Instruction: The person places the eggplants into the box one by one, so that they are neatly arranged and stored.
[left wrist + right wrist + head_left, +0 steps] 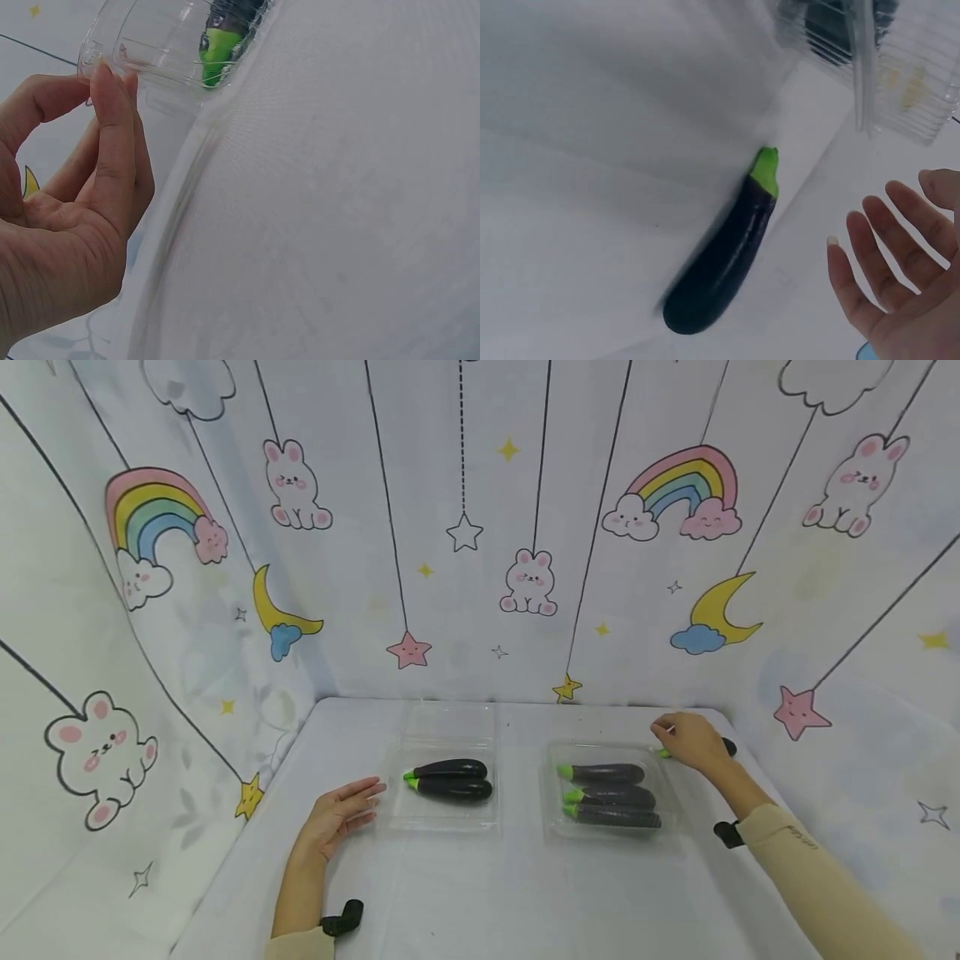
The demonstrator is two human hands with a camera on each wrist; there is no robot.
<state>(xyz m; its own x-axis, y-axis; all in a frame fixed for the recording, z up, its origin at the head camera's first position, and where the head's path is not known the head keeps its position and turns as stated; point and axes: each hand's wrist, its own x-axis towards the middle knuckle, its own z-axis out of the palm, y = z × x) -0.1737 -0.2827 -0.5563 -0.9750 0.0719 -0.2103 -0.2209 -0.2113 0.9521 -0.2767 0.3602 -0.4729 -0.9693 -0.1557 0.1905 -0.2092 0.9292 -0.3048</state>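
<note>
A clear plastic box with its lid folded back holds two dark eggplants. At its left edge my left hand brings thumb and fingertips together; the left wrist view shows them pinching the rim. On the right, a second clear box contains three eggplants, which look hazy through the plastic. Beyond its right side, my right hand hovers over a loose eggplant with a green stem end. In the right wrist view the fingers are spread loosely, apart from that eggplant.
Both boxes stand on a white-covered table, with a gap between them. A patterned cloth backdrop rises behind the table and along its sides. Dark straps sit at the wrists.
</note>
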